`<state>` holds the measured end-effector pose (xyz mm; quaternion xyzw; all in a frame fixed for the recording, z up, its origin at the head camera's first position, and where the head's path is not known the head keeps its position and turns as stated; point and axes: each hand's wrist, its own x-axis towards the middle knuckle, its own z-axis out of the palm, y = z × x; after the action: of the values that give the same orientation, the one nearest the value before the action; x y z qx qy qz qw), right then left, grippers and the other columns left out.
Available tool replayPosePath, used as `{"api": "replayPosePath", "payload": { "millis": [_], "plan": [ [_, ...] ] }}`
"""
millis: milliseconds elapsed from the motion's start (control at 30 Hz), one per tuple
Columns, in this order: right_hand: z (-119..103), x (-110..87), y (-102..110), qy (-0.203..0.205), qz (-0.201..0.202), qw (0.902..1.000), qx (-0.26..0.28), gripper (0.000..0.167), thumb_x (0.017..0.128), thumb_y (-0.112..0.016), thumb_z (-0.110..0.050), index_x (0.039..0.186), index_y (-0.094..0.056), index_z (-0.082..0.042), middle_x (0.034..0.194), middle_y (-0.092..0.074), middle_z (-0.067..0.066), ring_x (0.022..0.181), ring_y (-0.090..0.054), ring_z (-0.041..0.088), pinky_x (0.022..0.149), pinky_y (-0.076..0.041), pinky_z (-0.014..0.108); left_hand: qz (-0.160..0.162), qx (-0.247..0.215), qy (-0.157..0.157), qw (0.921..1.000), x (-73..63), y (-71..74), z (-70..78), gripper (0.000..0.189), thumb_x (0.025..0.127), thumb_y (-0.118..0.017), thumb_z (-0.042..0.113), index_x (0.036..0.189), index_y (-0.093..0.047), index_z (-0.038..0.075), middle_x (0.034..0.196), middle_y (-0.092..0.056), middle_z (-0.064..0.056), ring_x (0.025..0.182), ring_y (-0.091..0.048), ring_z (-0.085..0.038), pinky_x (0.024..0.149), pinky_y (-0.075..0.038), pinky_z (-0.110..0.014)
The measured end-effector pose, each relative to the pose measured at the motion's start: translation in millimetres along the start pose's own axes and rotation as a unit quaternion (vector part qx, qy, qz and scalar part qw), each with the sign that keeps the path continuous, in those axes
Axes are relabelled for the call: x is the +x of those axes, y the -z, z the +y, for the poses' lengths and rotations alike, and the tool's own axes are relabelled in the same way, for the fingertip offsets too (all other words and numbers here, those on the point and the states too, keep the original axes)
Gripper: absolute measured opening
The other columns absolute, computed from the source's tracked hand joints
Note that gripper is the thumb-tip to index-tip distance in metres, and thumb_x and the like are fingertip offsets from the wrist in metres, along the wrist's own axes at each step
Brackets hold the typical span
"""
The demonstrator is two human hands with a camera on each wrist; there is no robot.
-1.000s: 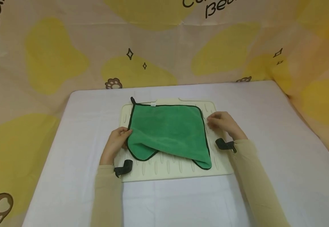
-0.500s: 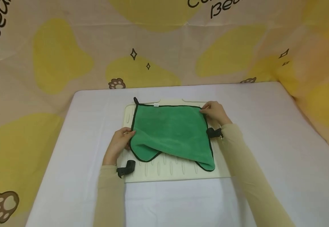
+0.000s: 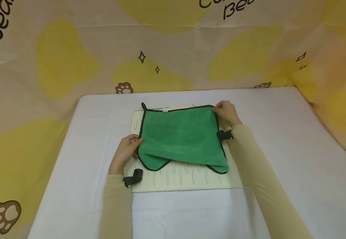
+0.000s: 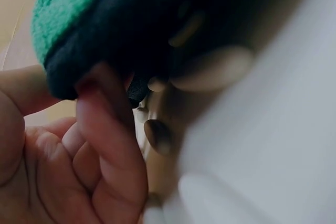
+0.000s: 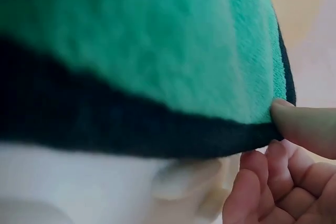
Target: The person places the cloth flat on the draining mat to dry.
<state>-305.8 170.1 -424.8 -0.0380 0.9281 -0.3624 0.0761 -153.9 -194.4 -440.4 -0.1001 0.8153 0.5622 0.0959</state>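
A green towel (image 3: 179, 132) with dark edging lies over a cream ribbed board (image 3: 182, 181), its near edge folded and rumpled. My left hand (image 3: 126, 149) pinches the towel's left edge; the left wrist view shows the thumb above and a finger (image 4: 107, 129) beneath the dark border. At the far right corner my right hand (image 3: 226, 111) grips the towel between thumb and fingers and holds that corner raised. The right wrist view shows the thumb (image 5: 304, 127) on the green side. A black hanging loop (image 3: 143, 106) sticks out at the far left corner.
The board lies on a table with a white cloth (image 3: 92, 132). Behind it hangs a patterned fabric backdrop (image 3: 173, 43), which also runs along both sides. A black wrist camera (image 3: 133, 178) sits at the left wrist, another black camera (image 3: 224, 134) at the right.
My right hand has moved from beside the towel to its far right corner, taken hold and lifted it slightly. The left hand keeps its hold on the left edge.
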Motion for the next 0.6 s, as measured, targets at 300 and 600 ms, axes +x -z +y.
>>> {"api": "replayPosePath", "payload": {
  "millis": [300, 600],
  "plan": [
    [15.7, -27.8, 8.1, -0.013, -0.049, 0.9987, 0.002, 0.032, 0.094, -0.059, -0.025, 0.097, -0.064, 0.006, 0.086, -0.062, 0.014, 0.076, -0.054, 0.023, 0.068, -0.045, 0.033, -0.037, 0.027, -0.006, 0.9989, -2.0, 3.1, 1.7, 0.038, 0.098, -0.052, 0.03, 0.096, -0.063, -0.006, 0.065, -0.057, 0.0, 0.054, -0.055, -0.011, 0.058, -0.049, -0.027],
    [20.4, -89.2, 3.7, 0.003, -0.127, 0.9916, 0.024, 0.026, 0.094, -0.06, -0.024, 0.087, -0.063, 0.001, 0.068, -0.059, 0.005, 0.061, -0.053, 0.016, 0.059, -0.045, 0.029, -0.103, 0.029, -0.004, 0.9943, -17.6, 5.6, 0.9, 0.045, 0.096, -0.054, 0.036, 0.11, -0.06, -0.007, 0.082, -0.065, -0.005, 0.064, -0.063, -0.015, 0.069, -0.052, -0.028]
  ]
}}
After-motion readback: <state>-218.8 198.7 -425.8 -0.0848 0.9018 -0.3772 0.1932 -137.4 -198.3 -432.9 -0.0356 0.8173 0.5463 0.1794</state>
